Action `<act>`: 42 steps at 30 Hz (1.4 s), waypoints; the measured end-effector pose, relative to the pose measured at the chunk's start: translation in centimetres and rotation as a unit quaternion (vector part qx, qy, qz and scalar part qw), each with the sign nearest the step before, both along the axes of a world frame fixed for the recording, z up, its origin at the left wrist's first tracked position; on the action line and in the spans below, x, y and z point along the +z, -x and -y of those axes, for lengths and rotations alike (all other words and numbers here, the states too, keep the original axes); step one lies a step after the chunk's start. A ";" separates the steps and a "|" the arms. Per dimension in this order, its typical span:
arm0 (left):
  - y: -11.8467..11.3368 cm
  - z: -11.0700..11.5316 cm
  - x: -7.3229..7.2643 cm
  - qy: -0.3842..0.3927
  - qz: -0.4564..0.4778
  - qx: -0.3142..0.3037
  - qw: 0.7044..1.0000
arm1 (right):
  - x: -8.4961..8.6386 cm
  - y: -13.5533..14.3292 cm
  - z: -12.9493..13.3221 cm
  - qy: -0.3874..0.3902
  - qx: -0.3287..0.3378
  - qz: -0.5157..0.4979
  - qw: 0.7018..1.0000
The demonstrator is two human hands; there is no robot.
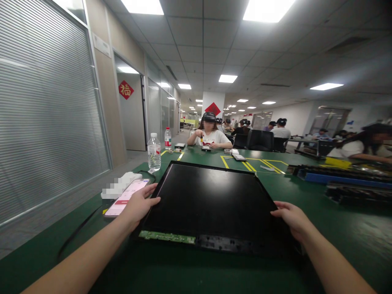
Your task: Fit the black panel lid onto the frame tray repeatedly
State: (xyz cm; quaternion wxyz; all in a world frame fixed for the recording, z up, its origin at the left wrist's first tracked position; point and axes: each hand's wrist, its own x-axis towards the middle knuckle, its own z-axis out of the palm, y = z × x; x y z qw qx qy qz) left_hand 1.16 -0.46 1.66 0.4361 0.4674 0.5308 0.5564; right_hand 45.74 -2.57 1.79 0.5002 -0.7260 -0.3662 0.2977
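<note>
Circuit board (167,237) lies bare along the near edge of our display panel (211,200), toward the near edge of the tabletop (333,220). Our left hand (138,207) and right hand (289,218) clasp its opposite sides; we should keep both grips even, nothing pressing its face, and avoid the smartphone (131,196) toward the tabletop's left edge.

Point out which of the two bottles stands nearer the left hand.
The white-capped bottle is nearer the left hand, which grips the black screen panel by its side. The other, the red-capped bottle, stands farther back.
</note>
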 end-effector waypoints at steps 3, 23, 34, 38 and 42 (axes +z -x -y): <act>-0.1 0.0 0.1 -0.003 -0.006 -0.002 1.000 | 0.0 0.0 0.0 0.012 -0.013 0.018 1.000; -0.8 0.6 1.1 0.095 0.040 0.012 0.995 | -0.9 -0.5 -0.8 0.025 -0.001 -0.019 0.999; -0.1 1.2 1.9 0.141 0.119 -0.082 0.979 | -0.5 -1.1 -1.0 0.027 -0.002 0.099 0.995; 0.1 1.2 1.8 0.174 0.142 -0.150 0.963 | 0.3 -0.5 -0.5 0.049 0.007 0.160 0.986; 0.3 1.2 1.6 0.186 0.154 -0.167 0.956 | 0.4 -0.5 -0.5 0.080 0.018 0.226 0.971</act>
